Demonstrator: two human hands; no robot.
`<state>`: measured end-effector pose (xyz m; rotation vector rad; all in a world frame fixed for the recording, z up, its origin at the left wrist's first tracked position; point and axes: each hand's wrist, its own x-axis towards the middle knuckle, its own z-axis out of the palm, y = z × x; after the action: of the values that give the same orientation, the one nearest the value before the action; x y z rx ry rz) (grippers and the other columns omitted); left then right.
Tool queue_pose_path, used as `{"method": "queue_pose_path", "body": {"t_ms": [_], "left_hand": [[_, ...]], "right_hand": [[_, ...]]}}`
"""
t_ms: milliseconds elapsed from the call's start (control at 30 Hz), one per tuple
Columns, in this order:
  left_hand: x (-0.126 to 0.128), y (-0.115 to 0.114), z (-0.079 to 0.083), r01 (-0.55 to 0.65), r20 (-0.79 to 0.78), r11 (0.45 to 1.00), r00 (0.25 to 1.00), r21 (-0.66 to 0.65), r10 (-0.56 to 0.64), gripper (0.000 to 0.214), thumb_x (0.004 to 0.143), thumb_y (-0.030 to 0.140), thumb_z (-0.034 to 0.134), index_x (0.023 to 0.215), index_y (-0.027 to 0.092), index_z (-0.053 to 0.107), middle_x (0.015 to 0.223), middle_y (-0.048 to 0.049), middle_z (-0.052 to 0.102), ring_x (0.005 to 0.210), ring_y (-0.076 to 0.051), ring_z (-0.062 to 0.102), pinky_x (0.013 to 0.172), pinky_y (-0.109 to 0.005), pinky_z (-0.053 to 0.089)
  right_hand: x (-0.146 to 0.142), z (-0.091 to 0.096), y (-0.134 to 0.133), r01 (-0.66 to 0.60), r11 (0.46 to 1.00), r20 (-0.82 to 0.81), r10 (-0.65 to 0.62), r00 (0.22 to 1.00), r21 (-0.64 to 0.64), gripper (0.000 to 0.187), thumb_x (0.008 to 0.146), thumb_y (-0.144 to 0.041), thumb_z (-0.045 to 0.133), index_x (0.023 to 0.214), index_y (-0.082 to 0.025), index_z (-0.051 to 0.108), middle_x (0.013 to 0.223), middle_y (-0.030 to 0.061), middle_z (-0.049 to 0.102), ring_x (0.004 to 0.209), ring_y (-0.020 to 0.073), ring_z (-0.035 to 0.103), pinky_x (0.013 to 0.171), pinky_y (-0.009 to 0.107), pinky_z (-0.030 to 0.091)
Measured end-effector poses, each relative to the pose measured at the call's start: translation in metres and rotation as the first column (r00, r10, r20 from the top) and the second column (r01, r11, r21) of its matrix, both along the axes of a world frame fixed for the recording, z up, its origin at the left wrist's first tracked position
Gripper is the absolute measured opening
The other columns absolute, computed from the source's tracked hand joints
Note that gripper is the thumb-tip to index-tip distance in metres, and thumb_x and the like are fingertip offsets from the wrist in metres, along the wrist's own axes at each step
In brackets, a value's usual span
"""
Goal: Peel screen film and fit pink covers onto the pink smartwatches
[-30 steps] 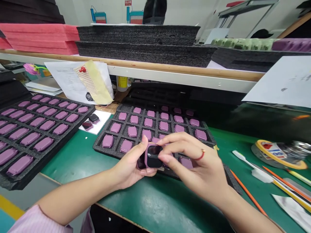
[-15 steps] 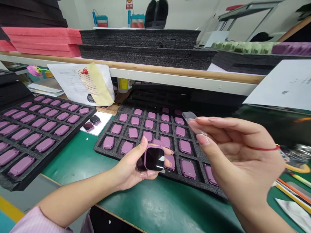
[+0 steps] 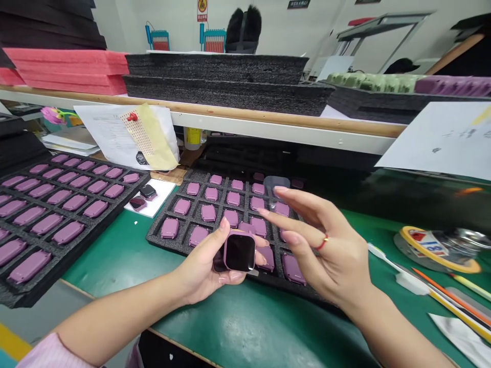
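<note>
My left hand [image 3: 199, 271] grips a purple watch body [image 3: 240, 251] with its glossy black screen facing up, just above the near edge of a black foam tray [image 3: 157, 236]. The tray holds several purple watch bodies lying face down. My right hand [image 3: 330, 255] hovers to the right of the watch, fingers stretched toward the tray. A small clear film [image 3: 276, 182] hangs from its upper fingertips. A red ring sits on one finger.
A second foam tray [image 3: 23, 291] of purple watch bodies lies at the left. Two dark-faced watches rest on a white card [image 3: 159, 191]. A tape roll [image 3: 437, 245], a white tool and pencils [image 3: 452, 291] lie at the right. A shelf [image 3: 268, 120] with foam stacks hangs overhead.
My right hand lifted away from the watch with the clear film, swung right, then came back lower toward the tray. The left hand kept the watch almost still.
</note>
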<state>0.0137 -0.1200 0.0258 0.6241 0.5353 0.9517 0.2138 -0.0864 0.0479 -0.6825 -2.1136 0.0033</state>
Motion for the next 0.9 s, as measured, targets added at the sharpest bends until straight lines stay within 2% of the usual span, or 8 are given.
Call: {"method": "queue_pose_path", "body": {"t_ms": [167, 300, 433, 533, 600, 700, 800, 900], "left_hand": [[-0.001, -0.001, 0.001, -0.016, -0.005, 1.0, 1.0, -0.009, 0.016, 0.058, 0.077, 0.069, 0.074, 0.088, 0.012, 0.074, 0.075, -0.0081, 0.07, 0.041, -0.002, 0.038, 0.042, -0.019, 0.02], [0.001, -0.001, 0.0, -0.024, 0.001, 1.0, 1.0, 0.002, 0.024, 0.056, 0.076, 0.069, 0.074, 0.085, 0.013, 0.071, 0.071, -0.0062, 0.069, 0.04, -0.002, 0.037, 0.042, -0.019, 0.02], [0.001, 0.0, 0.001, -0.031, -0.002, 0.999, 1.0, 0.01, 0.031, 0.056, 0.077, 0.066, 0.075, 0.092, 0.012, 0.074, 0.073, -0.0074, 0.07, 0.041, -0.002, 0.04, 0.042, -0.019, 0.019], [0.0, 0.001, 0.002, -0.024, -0.014, 1.0, 1.0, 0.014, 0.024, 0.056, 0.078, 0.065, 0.075, 0.094, 0.011, 0.075, 0.078, -0.0085, 0.071, 0.041, -0.002, 0.04, 0.041, -0.019, 0.018], [0.0, 0.001, 0.002, -0.024, -0.011, 1.0, 1.0, 0.014, 0.025, 0.056, 0.077, 0.066, 0.075, 0.093, 0.012, 0.074, 0.074, -0.006, 0.068, 0.041, -0.002, 0.039, 0.041, -0.018, 0.019], [0.0, 0.0, 0.002, -0.02, -0.008, 1.0, 1.0, 0.018, 0.02, 0.053, 0.078, 0.066, 0.074, 0.088, 0.014, 0.072, 0.059, 0.0017, 0.055, 0.039, -0.002, 0.034, 0.04, -0.018, 0.019], [0.0, -0.001, 0.001, -0.008, -0.03, 1.0, 1.0, 0.027, 0.009, 0.055, 0.08, 0.067, 0.071, 0.089, 0.012, 0.073, 0.059, 0.0022, 0.051, 0.041, -0.002, 0.033, 0.04, -0.018, 0.02], [0.0, -0.002, 0.001, -0.016, -0.05, 1.0, 0.999, 0.011, 0.016, 0.059, 0.077, 0.068, 0.073, 0.091, 0.011, 0.075, 0.067, -0.0002, 0.054, 0.045, -0.002, 0.035, 0.041, -0.017, 0.021]], "right_hand": [[0.0, 0.005, -0.011, -0.071, 0.997, -0.022, 0.072, 0.997, 0.043, 0.053, 0.093, -0.014, 0.055, 0.143, -0.031, 0.059, 0.147, 0.0101, 0.053, 0.131, 0.0344, 0.058, 0.107, 0.054, 0.054], [-0.002, 0.008, -0.012, -0.152, 0.986, 0.077, 0.147, 0.986, 0.063, 0.048, 0.09, -0.013, 0.058, 0.135, -0.028, 0.065, 0.147, 0.0114, 0.054, 0.128, 0.0327, 0.061, 0.102, 0.047, 0.059], [-0.004, 0.008, -0.007, 0.002, 0.999, 0.014, -0.003, 1.0, 0.038, 0.04, 0.091, -0.008, 0.058, 0.123, -0.026, 0.071, 0.138, 0.0116, 0.062, 0.122, 0.0297, 0.065, 0.101, 0.047, 0.06], [-0.005, 0.006, -0.009, 0.078, 0.997, -0.141, -0.074, 0.987, 0.022, 0.051, 0.087, -0.006, 0.066, 0.131, -0.032, 0.066, 0.126, 0.0079, 0.071, 0.114, 0.0295, 0.07, 0.097, 0.049, 0.062], [-0.004, 0.003, -0.015, 0.024, 0.999, -0.173, -0.017, 0.985, 0.038, 0.062, 0.084, -0.004, 0.071, 0.136, -0.036, 0.062, 0.118, 0.0042, 0.075, 0.103, 0.0271, 0.075, 0.089, 0.044, 0.065], [0.0, 0.001, -0.027, -0.127, 0.99, -0.014, 0.128, 0.992, 0.056, 0.057, 0.089, -0.009, 0.068, 0.139, -0.034, 0.061, 0.119, 0.0022, 0.077, 0.094, 0.0246, 0.077, 0.084, 0.038, 0.068], [0.001, 0.003, -0.038, -0.179, 0.982, 0.041, 0.182, 0.982, -0.066, 0.052, 0.098, -0.012, 0.054, 0.143, -0.037, 0.056, 0.123, -0.0003, 0.075, 0.103, 0.0246, 0.076, 0.091, 0.039, 0.065], [0.0, 0.006, -0.04, -0.229, 0.961, 0.056, 0.24, 0.969, -0.153, 0.057, 0.097, -0.007, 0.055, 0.144, -0.039, 0.055, 0.124, -0.0022, 0.074, 0.112, 0.024, 0.072, 0.096, 0.038, 0.062]]}}
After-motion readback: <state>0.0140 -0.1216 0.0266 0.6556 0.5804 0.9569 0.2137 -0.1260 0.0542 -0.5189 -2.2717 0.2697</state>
